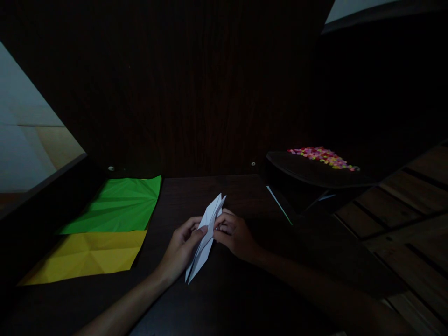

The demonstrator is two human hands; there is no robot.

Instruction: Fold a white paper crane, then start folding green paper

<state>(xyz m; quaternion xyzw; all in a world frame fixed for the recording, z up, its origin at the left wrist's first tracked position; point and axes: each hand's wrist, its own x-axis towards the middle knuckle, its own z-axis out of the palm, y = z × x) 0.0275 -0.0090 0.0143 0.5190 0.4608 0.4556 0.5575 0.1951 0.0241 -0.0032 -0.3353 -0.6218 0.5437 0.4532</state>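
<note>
A folded white sheet of paper (203, 254), long and narrow with pointed ends and several layers, is held tilted above the dark tabletop. My left hand (187, 240) pinches it from the left, with the thumb lying across its front face. From the other side my right hand (236, 233) grips its right edge near the middle, fingers curled. Some of the fingertips are hidden behind the paper.
A creased green sheet (119, 203) and a creased yellow sheet (91, 254) lie at the left. A thin pale strip (279, 204) lies at the right. Small pink, red and yellow pieces (325, 157) cover part of a curved dark shelf (297, 168). A dark panel (192, 93) rises behind.
</note>
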